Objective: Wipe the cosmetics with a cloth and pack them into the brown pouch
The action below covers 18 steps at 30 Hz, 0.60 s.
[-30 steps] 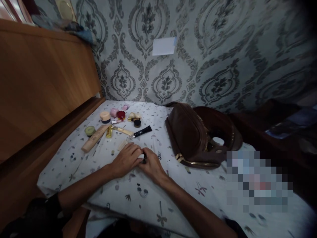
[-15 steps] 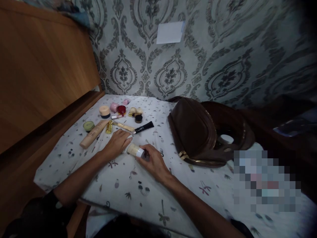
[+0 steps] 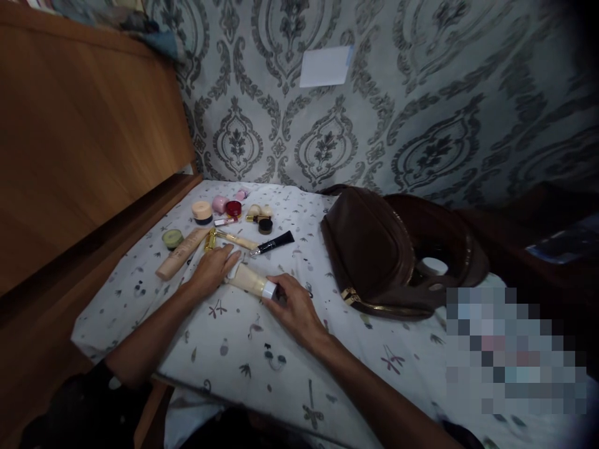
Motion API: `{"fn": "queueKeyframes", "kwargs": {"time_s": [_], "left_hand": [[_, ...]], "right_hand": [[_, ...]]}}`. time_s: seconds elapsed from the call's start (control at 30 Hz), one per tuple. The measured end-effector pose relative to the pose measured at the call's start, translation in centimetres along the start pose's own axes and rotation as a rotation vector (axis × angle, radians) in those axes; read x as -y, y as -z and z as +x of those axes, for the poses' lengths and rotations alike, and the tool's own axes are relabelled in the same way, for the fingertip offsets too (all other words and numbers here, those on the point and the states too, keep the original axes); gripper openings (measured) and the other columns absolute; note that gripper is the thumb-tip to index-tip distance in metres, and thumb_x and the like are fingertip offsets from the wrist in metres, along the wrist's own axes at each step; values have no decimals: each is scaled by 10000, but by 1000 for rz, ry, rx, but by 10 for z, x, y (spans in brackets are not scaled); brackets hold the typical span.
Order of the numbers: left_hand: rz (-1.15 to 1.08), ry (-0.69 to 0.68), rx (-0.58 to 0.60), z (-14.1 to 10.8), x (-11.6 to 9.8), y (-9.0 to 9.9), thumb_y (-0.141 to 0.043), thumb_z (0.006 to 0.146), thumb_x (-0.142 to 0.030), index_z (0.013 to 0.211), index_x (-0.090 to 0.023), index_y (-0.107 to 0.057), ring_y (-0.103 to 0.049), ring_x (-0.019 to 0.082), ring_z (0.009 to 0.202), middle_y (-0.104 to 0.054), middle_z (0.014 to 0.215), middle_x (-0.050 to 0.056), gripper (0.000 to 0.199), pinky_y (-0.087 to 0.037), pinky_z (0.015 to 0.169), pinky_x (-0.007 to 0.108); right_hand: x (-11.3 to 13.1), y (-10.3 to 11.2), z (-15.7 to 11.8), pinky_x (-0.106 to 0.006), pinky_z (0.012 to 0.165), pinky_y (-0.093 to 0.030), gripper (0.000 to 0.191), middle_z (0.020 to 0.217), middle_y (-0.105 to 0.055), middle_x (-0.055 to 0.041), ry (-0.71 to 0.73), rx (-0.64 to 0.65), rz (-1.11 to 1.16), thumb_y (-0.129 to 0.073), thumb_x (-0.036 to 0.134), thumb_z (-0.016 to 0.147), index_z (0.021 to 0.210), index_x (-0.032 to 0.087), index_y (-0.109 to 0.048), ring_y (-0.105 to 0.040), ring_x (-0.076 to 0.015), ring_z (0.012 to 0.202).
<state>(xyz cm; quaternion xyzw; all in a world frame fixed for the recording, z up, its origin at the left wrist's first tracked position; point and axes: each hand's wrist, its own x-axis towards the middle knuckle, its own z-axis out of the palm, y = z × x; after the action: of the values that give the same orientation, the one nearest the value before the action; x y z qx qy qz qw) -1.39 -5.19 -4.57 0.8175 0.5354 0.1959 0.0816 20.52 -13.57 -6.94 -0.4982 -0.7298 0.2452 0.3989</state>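
A cream-coloured tube (image 3: 249, 281) with a white cap lies slanted over the patterned sheet. My right hand (image 3: 296, 307) has thumb and fingers closed around its cap end. At the tube's other end is my left hand (image 3: 213, 267), fingers apart and resting loosely; whether it touches the tube I cannot tell. Just beyond the left hand are a gold lipstick-like tube (image 3: 210, 239), a makeup brush (image 3: 238, 240) and a black squeeze tube (image 3: 274, 243). A long beige tube (image 3: 182, 253) lies to its left, beside a small green jar (image 3: 172, 238).
Farther back sit a peach jar (image 3: 202, 212), a pink jar (image 3: 219, 204), a red jar (image 3: 234, 209) and a small dark pot (image 3: 265, 226). An unzipped brown bag (image 3: 369, 249) stands on the right. A wooden panel (image 3: 88, 118) borders the left, and a patterned wall (image 3: 327, 143) the back.
My left hand has slid left, off the tube's end, so more of the tube shows. My right hand keeps its hold on the cap. The view has shifted slightly.
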Motion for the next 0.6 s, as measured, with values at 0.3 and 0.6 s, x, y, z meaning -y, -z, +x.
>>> {"fn": "queueKeyframes", "kwargs": {"time_s": [0.3,0.6], "left_hand": [[-108,11,21,-5,-10,4,-380,980,-450,814,-226,-506,-542,210,625,-505,624,-14,306,-353,596,288],[-629,36,-126,-4,-16,7,-475,912,-496,877,-187,-574,-578,219,912,-633,906,25,326,-456,824,298]], "right_hand": [[1,0,0,-370,819,-493,274,978,-671,-62,-3,-2,-4,-663,167,772,1042,210,-647,-610,-241,915],[3,0,-1,-371,818,-497,277,1000,-674,-62,-42,-24,19,-670,165,764,1035,209,-638,-617,-242,932]]}}
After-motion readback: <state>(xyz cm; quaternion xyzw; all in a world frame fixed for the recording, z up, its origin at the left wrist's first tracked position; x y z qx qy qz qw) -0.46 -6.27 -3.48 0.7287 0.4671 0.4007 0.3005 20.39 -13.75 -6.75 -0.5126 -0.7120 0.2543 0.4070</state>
